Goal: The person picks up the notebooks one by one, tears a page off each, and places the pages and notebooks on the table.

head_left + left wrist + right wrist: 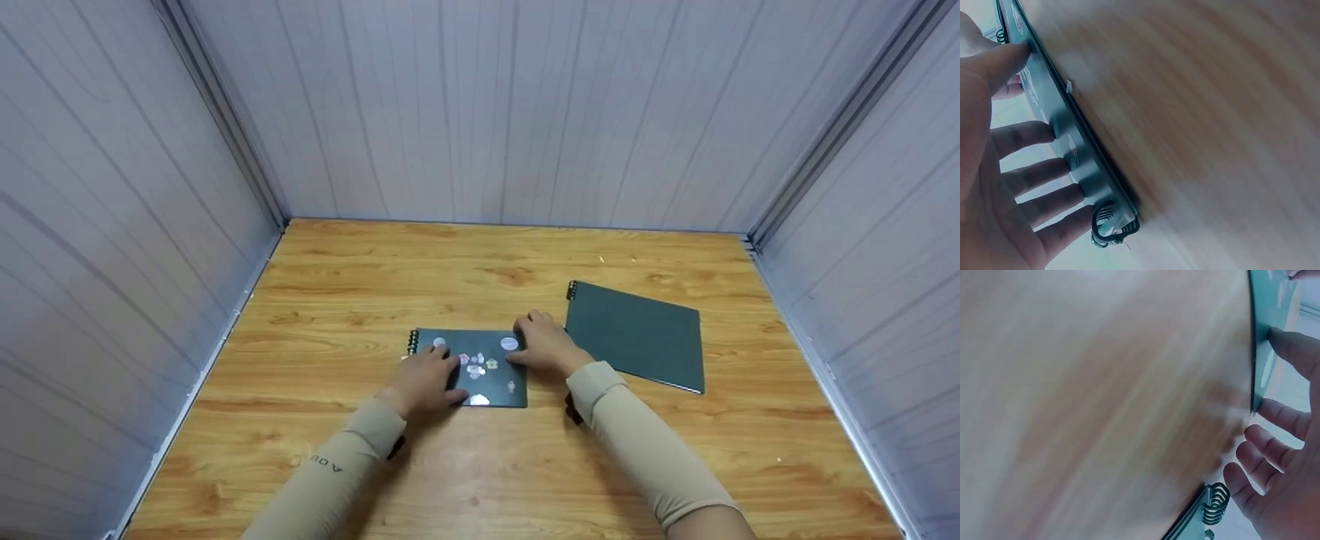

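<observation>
A small dark green spiral-bound notebook (495,391) lies closed on the wooden table, with several pale stickers on its cover. Its black coil (412,342) is at the left end. On the left part of the cover rests my left hand (424,381), thumb near the front edge and the other fingertips spread over the cover, as the left wrist view shows. My right hand (547,346) is at the right end: its thumb touches the cover, the index fingertip is at the corner, and the other fingers (1255,458) extend beyond it, loosely bent.
A larger plain dark green spiral notebook (637,334) lies at an angle on the table (360,285), just right of my right hand. Small white scraps (601,259) lie near the back. Pale panelled walls (480,112) enclose the table at the back and both sides.
</observation>
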Tool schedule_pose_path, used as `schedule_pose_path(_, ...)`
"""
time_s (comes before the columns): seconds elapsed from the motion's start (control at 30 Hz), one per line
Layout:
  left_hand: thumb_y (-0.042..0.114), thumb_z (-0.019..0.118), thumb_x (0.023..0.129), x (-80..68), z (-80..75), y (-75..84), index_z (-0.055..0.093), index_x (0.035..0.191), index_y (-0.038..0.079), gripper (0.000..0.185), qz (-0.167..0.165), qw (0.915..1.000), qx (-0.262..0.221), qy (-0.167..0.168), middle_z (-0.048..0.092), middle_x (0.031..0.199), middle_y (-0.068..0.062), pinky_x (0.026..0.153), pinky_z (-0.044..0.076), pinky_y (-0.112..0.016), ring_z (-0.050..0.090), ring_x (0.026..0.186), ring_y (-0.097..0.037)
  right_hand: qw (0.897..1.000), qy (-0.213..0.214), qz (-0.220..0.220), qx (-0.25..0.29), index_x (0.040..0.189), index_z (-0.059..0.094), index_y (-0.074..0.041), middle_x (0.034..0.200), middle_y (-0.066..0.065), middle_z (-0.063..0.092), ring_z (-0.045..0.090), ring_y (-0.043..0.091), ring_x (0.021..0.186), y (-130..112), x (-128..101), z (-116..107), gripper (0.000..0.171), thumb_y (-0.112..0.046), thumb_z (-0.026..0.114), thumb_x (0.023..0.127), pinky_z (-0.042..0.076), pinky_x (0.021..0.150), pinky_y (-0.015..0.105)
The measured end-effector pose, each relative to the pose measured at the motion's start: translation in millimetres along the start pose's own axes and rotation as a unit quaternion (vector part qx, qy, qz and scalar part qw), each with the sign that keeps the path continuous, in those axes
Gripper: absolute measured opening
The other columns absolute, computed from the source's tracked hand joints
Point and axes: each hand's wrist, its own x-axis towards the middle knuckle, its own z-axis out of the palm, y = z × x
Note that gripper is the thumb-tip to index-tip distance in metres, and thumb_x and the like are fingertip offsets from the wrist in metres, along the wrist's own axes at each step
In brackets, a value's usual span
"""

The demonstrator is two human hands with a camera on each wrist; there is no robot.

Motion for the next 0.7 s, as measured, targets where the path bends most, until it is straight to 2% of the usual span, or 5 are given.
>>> schedule_pose_path(0.17,0.055,0.071,0.102,-0.4,-0.4,0.2,0.060,0.154,0.007,0.072,0.003,1.0000,-0.004,0.004,0.054,0.161,-0.027,0.122,0.045,-0.062,0.051,0.149,-0.049,0.999,0.016,0.016,0.049,0.135,0.060,-0.007,0.133,0.013,0.060,0.053,0.030,0.122,-5,2,-2,0.059,-0.036,0.088,0.093,0.050,0.110,0.049)
schedule_pose_path(0.3,0.055,0.072,0.102,0.0,-1.1,0.6,0.061,0.153,0.007,0.071,-0.002,1.0000,-0.002,0.002,0.055,0.159,-0.025,0.122,0.046,-0.062,0.053,0.148,-0.047,0.990,0.030,0.032,0.137,0.125,0.055,-0.009,0.123,0.011,0.060,0.056,0.028,0.114,-8,0,-3,0.047,-0.020,0.088,0.093,0.052,0.102,0.045)
schedule_pose_path(0.47,0.056,0.070,0.102,0.0,1.5,1.0,0.058,0.156,0.007,0.074,-0.002,1.0000,0.003,0.001,0.052,0.162,-0.026,0.123,0.045,-0.062,0.051,0.150,-0.048,0.967,0.044,0.054,0.244,0.108,0.052,-0.010,0.103,0.006,0.056,0.056,0.023,0.098,-11,-4,-2,0.034,-0.003,0.082,0.095,0.049,0.083,0.035)
schedule_pose_path(0.6,0.056,0.067,0.104,-0.5,4.8,0.5,0.057,0.157,0.006,0.073,-0.003,1.0000,-0.003,0.001,0.050,0.164,-0.027,0.123,0.045,-0.063,0.049,0.151,-0.049,0.945,0.039,0.073,0.317,0.096,0.051,-0.011,0.085,0.000,0.050,0.054,0.016,0.076,-9,-9,0,0.030,0.001,0.079,0.096,0.046,0.062,0.026)
schedule_pose_path(0.7,0.055,0.067,0.105,-2.7,4.9,-0.1,0.055,0.159,0.008,0.073,-0.009,0.9999,-0.014,-0.003,0.048,0.166,-0.026,0.124,0.043,-0.063,0.047,0.153,-0.049,0.927,0.025,0.077,0.366,0.091,0.053,-0.012,0.074,-0.003,0.050,0.056,0.012,0.065,-8,-11,2,0.027,0.001,0.075,0.100,0.051,0.054,0.023)
